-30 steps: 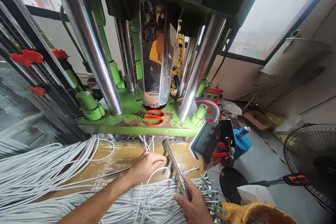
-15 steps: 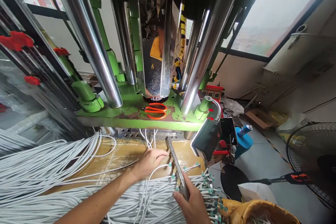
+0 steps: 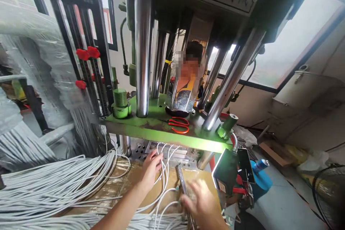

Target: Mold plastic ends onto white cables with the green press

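My left hand (image 3: 151, 169) is at the front of the press, its fingers curled against several white cables (image 3: 165, 172). These cables come out of the metal mould (image 3: 175, 152) under the green plate and bend down toward me. My right hand (image 3: 201, 197), smeared by motion, hovers with fingers apart beside a long metal bar (image 3: 183, 183). That bar lies on the brown work surface, its far end toward the mould. A small greenish connector (image 3: 177, 188) on a cable end sits at the bar's left side.
Orange-handled scissors (image 3: 179, 124) lie on the green press plate (image 3: 151, 125), between upright steel columns. Bundled white cables (image 3: 59, 179) cover the left. At right are a black box with a bright light (image 3: 226, 170) and a blue container (image 3: 261, 179). A person shows behind the columns.
My left hand has moved from the bar to the cables at the mould. My right hand has let go of the metal bar and opened. The view has swung left and up.
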Demonstrator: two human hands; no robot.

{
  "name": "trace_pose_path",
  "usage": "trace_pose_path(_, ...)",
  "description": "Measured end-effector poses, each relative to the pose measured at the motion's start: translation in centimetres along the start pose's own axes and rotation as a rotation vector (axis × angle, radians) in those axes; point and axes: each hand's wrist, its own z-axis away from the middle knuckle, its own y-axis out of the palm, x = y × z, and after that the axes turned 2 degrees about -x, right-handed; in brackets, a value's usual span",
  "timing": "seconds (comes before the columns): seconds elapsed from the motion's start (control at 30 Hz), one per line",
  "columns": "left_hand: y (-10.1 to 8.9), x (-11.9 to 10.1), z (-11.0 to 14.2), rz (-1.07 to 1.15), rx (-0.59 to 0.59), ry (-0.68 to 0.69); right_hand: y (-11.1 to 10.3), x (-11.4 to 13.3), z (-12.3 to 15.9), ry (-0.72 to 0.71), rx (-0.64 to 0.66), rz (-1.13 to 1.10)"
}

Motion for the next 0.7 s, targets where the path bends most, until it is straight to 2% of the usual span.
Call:
trace_pose_path(0.1,0.3,0.9,0.0,0.059,0.068,-0.059,0.1,-0.4,-6.9,0.02,-0.213,-0.151)
trace_pose_path(0.17,0.4,1.3,0.1,0.098,0.091,-0.097,1.2,-0.1,-12.0,0.077,-0.279,-0.186)
trace_pose_path(0.27,0.4,1.3,0.3,0.145,0.141,-0.171,3.5,1.4,-18.7,0.065,-0.242,-0.199)
trace_pose_path(0.37,0.4,1.4,0.5,0.161,0.213,-0.23,5.0,3.4,-22.3,0.038,-0.191,-0.216)
trace_pose_path(0.43,0.3,1.6,0.5,0.153,0.274,-0.268,5.2,4.4,-22.5,0.021,-0.162,-0.228)
trace_pose_path(0.5,0.2,1.9,0.4,0.135,0.319,-0.293,4.8,4.8,-20.9,-0.006,-0.132,-0.236)
trace_pose_path(0.6,0.1,2.1,0.1,0.119,0.305,-0.253,3.3,4.0,-16.1,-0.026,-0.095,-0.237)
trace_pose_path(0.7,-0.2,1.9,-0.2,0.081,0.205,-0.139,1.2,1.2,-9.4,0.049,-0.087,-0.236)
